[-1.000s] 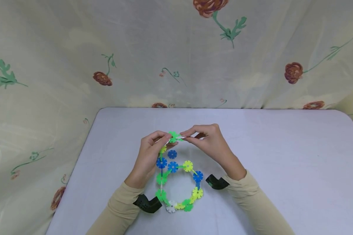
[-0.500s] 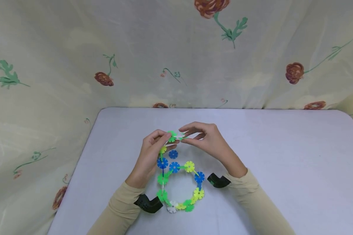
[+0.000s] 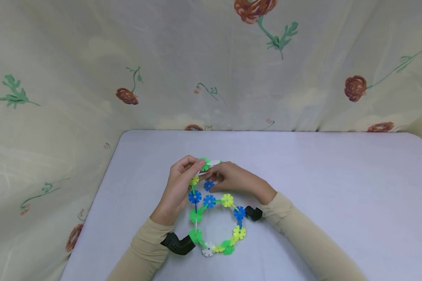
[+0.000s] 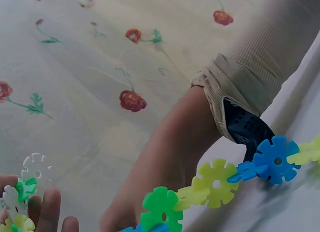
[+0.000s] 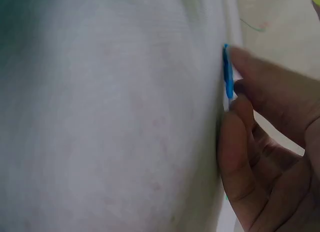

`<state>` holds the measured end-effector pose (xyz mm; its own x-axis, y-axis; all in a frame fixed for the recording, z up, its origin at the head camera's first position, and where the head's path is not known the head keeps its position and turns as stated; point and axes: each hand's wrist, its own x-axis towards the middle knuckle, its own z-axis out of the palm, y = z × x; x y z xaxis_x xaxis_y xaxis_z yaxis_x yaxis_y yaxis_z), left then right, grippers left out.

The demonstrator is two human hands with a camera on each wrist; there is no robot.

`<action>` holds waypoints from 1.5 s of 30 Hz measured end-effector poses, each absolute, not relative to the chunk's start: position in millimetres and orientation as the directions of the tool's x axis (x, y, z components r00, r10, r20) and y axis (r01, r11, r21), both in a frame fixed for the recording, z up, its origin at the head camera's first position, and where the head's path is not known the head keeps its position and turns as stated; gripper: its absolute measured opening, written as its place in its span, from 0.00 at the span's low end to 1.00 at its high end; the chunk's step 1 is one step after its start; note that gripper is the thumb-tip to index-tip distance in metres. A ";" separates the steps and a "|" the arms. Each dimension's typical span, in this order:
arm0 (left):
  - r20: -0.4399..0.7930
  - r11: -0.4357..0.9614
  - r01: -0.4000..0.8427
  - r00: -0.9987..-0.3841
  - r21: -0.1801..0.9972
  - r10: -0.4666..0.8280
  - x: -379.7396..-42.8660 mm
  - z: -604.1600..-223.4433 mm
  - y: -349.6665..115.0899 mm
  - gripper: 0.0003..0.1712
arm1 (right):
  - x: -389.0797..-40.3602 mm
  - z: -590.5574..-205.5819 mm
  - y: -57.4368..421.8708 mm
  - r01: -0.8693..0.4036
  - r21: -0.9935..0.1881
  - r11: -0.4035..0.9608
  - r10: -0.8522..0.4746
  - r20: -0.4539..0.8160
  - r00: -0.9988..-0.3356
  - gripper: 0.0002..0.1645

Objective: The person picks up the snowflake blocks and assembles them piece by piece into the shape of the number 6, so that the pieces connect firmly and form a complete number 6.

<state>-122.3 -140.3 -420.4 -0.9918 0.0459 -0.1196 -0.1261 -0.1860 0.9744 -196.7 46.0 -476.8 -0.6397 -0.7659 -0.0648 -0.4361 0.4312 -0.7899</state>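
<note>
My left hand pinches a green snowflake disc, part of a chain of interlocking plastic discs. Beyond it a white disc sticks out to the right. The chain runs down through a yellow disc and a blue one into a ring of green, blue, yellow and white discs lying on the table. My right hand is bent over a separate blue snowflake disc; in the right wrist view, thumb and fingers meet the edge of that blue disc. Part of the right fingers is hidden in the head view.
A white-covered table lies under everything, its far edge against a flowered curtain. Black wrist devices sit at both sleeve cuffs, close to the ring.
My right hand has let go of the white disc at the chain's end and come down to the loose blue disc. My left hand keeps its hold and has hardly moved.
</note>
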 end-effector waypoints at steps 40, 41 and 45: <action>-0.128 -0.162 -0.132 -0.991 0.978 0.036 -121.2 -419.0 -134.2 0.09 | -158.7 -417.3 87.6 -0.200 -0.977 0.070 -0.365 0.161 -0.917 0.10; -0.128 -0.161 -0.131 -0.991 0.978 0.030 -121.0 -419.0 -134.3 0.09 | -158.5 -417.3 87.1 -0.204 -0.976 0.071 -0.364 0.165 -0.917 0.10; -0.130 -0.169 -0.130 -0.991 0.977 0.014 -120.9 -420.4 -134.2 0.09 | -156.7 -416.6 86.1 -0.212 -0.975 0.068 -0.359 0.175 -0.917 0.09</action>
<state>-120.9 -134.2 -420.4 -0.9914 0.0141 -0.1298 -0.1303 -0.1688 0.9770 -156.7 86.1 -416.6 -0.9167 -0.3594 0.1748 -0.2125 0.0679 -0.9748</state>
